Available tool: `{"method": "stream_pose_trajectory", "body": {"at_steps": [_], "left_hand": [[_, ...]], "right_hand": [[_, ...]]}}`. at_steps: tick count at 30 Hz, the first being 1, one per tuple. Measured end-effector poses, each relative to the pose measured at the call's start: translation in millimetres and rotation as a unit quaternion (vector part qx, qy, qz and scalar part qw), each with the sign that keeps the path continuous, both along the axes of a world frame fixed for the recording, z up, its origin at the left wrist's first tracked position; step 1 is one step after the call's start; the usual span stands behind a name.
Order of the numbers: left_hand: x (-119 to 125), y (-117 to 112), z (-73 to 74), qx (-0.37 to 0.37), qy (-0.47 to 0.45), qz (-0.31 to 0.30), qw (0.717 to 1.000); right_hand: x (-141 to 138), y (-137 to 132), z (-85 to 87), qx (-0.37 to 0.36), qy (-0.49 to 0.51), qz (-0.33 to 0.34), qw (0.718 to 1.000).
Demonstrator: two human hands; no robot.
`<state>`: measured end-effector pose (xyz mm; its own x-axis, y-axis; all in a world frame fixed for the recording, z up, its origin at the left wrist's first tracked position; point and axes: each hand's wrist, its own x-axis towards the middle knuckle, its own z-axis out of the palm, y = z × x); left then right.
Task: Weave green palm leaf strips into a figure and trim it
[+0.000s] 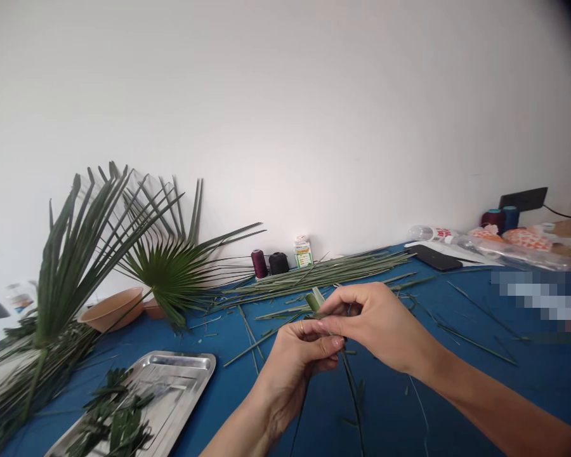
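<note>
Your left hand (297, 365) and right hand (378, 324) meet above the middle of the blue tabletop (457, 381). Both are pinched closed on a green leaf strip (313, 300). Its folded end sticks up between your fingertips, and its long tail hangs down toward you. Near left lies a metal tray (181, 374) with leaf cuttings (117, 419) on it. Farther back a bundle of strips (323, 273) stretches across, with a maroon spool (259, 263) behind it and fan palm leaves (171, 270) at far left.

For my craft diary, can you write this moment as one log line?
left hand: holds leaf strip | right hand: pinches same strip | steel tray: cut leaf bits
</note>
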<state>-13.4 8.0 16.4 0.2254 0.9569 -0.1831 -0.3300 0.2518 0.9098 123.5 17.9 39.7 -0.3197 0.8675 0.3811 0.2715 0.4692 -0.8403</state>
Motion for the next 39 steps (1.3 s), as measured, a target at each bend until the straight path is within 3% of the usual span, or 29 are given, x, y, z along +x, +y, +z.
{"method": "stream_pose_trajectory", "body": {"at_steps": [4, 9, 14, 25, 34, 39], "left_hand": [[-4.3, -0.4, -0.4, 0.023, -0.043, 0.01, 0.999], [-3.9, -1.6, -3.6, 0.029, -0.082, 0.023, 0.996], [-1.3, -6.6, -2.4, 0.027, -0.082, 0.045, 0.995], [2.7, -8.2, -4.7, 0.067, -0.084, 0.096, 0.99], [-1.8, -4.6, -5.3, 0.085, -0.035, 0.075, 0.993], [-1.4, -5.7, -3.1, 0.071, -0.062, 0.068, 0.993]], "right_hand": [[4.0, -3.5, 5.3, -0.004, 0.046, 0.006, 0.999], [8.0, -4.6, -0.7, -0.012, 0.022, 0.011, 1.0], [5.8, -1.3, -11.3, -0.015, 0.043, -0.018, 0.999], [3.0, 1.9, -13.4, -0.034, 0.08, -0.028, 0.996], [7.3, 0.9, -11.2, -0.054, 0.096, -0.025, 0.994], [7.3, 1.2, -12.9, -0.042, 0.093, -0.028, 0.994]]}}
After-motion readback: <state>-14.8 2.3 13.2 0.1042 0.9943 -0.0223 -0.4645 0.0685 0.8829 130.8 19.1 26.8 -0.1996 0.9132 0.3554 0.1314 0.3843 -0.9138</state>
